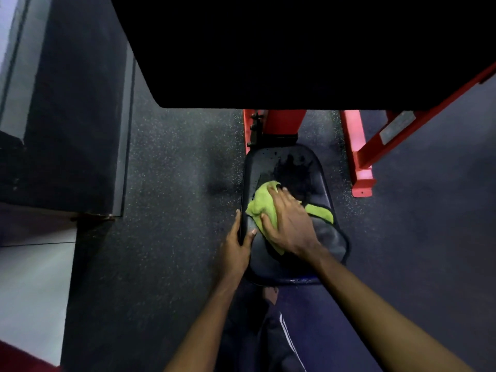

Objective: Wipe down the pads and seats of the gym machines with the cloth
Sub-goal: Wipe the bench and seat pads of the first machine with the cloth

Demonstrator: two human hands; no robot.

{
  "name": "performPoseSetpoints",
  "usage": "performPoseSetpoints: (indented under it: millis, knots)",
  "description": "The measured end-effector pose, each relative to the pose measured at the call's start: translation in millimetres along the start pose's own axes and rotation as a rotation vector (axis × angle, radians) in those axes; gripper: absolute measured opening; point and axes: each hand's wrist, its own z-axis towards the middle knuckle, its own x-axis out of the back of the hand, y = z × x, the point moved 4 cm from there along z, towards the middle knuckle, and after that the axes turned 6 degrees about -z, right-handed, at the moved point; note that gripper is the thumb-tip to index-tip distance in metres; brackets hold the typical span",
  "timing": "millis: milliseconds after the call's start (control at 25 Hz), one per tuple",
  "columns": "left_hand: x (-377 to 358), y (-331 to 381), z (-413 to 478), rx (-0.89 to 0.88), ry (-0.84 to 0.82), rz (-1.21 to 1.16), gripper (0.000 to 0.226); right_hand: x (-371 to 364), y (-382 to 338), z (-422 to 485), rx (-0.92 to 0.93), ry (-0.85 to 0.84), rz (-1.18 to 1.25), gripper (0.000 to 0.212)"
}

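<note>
Cloth (261, 208), yellow-green and bunched, lies on the black seat (271, 267), a little left of the middle, and the right hand (290, 224) is flat on top of it. Fingers are spread and fairly straight, pointing away from the person, palm pressing down: an open hand, nothing curled round the fabric. Cloth pokes out on three sides of that hand, with a lump past the fingertips and to their left, a strip trailing off to the right, and a corner under the wrist.

Over on the seat's left edge, the left hand (237, 248) grips the rim, thumb on the top face, fingers wrapped down the outer side. The two hands sit close, thumb almost meeting thumb.

Ahead of the cloth a dark wet patch (292, 170) spreads across the far half of the seat, with droplets round it. Beyond that, the red frame (359, 157) of the machine stands on the speckled floor (174, 170). A big black pad (295, 49) fills the top of the view, too dark to make out detail. Dark trousers with a white stripe (284, 339) show at the bottom.
</note>
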Motion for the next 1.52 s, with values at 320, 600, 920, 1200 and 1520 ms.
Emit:
performPoseSetpoints:
  millis: [320,600,920,1200,1520]
  knots:
    - [4.7,-26.6,-11.7,-0.010,-0.062,-0.103,0.067,16.1,7.4,91.0,-0.222,0.121,0.032,0.051]
    - [8.4,-40.7,-19.6,0.052,-0.186,-0.210,0.069,-4.8,-21.0,35.9,0.107,-0.055,-0.097,0.071]
    - [7.1,-39.7,-22.7,0.057,-0.231,-0.288,0.071,2.7,-32.7,105.6,-0.115,-0.057,-0.075,0.073]
    - [1.4,-64.1,-48.9,0.207,-0.198,-0.658,0.045,-7.0,-53.9,38.4,0.116,-0.170,-0.169,0.080]
    - [14.8,-56.5,-49.4,0.396,-0.297,-0.818,0.069,-23.2,-72.8,41.9,0.030,-0.089,-0.219,0.082]
